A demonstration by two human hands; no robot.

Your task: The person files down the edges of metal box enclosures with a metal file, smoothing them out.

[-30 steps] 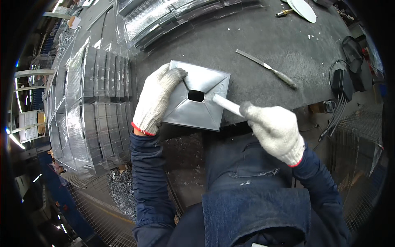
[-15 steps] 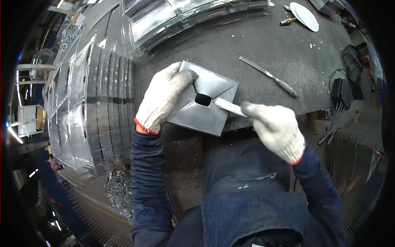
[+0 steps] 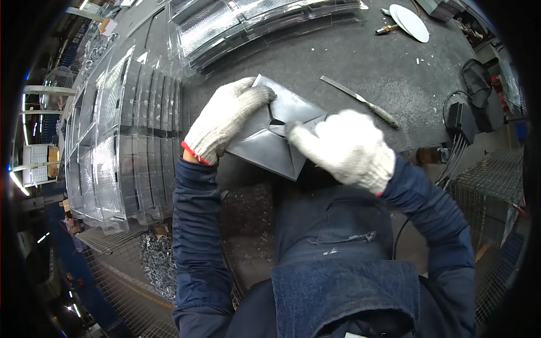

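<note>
A dark grey square plastic part (image 3: 265,146), funnel-shaped with a small opening at its middle, lies at the near edge of the dark workbench (image 3: 349,62). My left hand (image 3: 225,119), in a white knit glove with a red cuff, presses on its upper left corner. My right hand (image 3: 346,147), gloved the same, is closed around a slim pale tool whose tip (image 3: 277,129) shows at the part's central opening. The rest of the tool is hidden inside the glove.
A metal file (image 3: 360,101) lies on the bench to the right. Stacks of clear plastic trays (image 3: 118,129) stand at the left and along the far edge (image 3: 248,22). A white disc (image 3: 411,16), black cables (image 3: 459,121) and a wire basket (image 3: 490,174) sit at the right.
My right hand has moved left, up to the part's central opening, now covering most of the tool. My left hand has stayed on the upper left corner.
</note>
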